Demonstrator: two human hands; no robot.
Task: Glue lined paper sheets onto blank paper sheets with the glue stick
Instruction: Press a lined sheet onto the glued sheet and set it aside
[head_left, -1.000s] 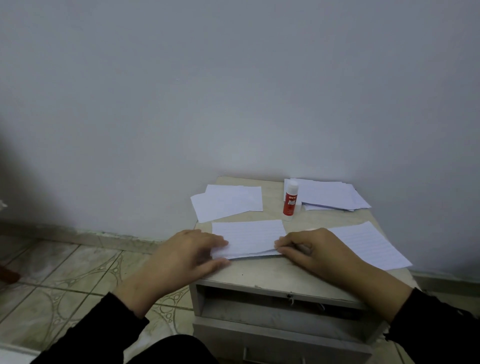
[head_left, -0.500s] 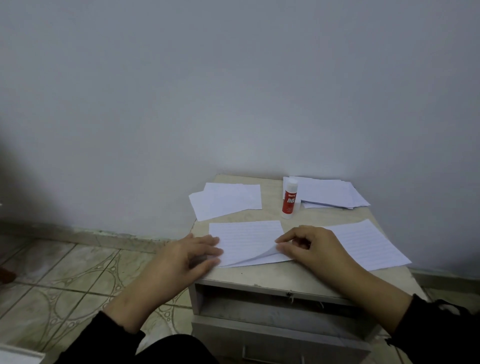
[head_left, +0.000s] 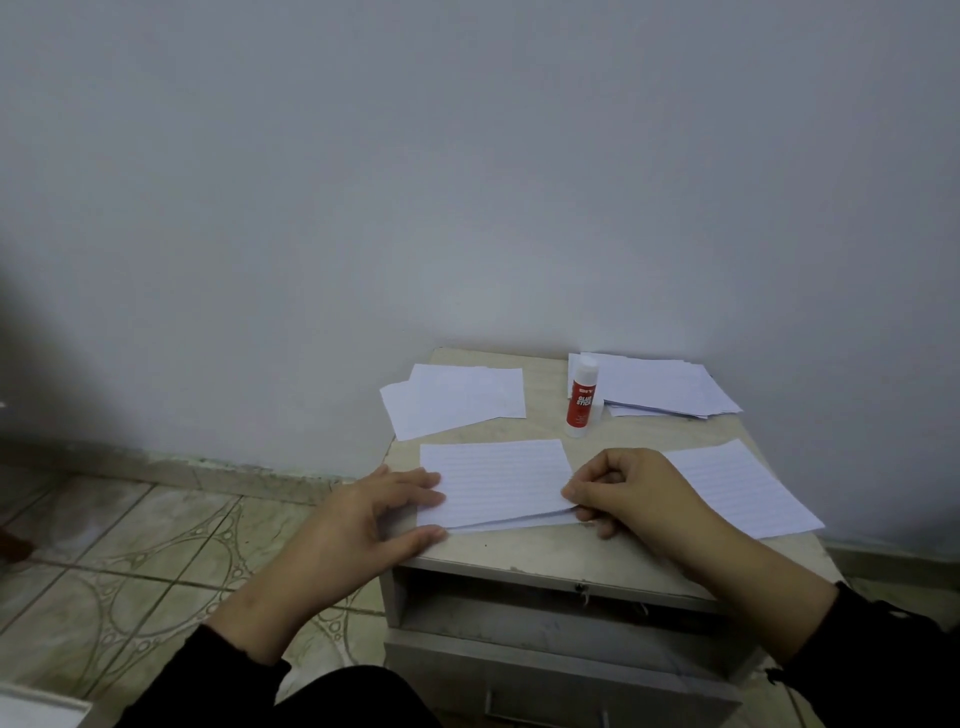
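Against a plain grey wall, a small bench (head_left: 519, 556) holds a lined sheet (head_left: 493, 480) lying lengthwise between 2 hands: the left hand (head_left: 363, 519) presses its left edge flat-fingered, the right hand (head_left: 634, 493) pinches its lifted right corner, the glue stick (head_left: 582, 397) upright just behind.

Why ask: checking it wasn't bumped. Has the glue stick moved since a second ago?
No. The glue stick stands upright at the same corner of the far-right paper stack.

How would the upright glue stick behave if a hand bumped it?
The glue stick stands tall and narrow, so it would probably tip easily. Its round body would likely roll once down. It looks small and plastic, so probably light.
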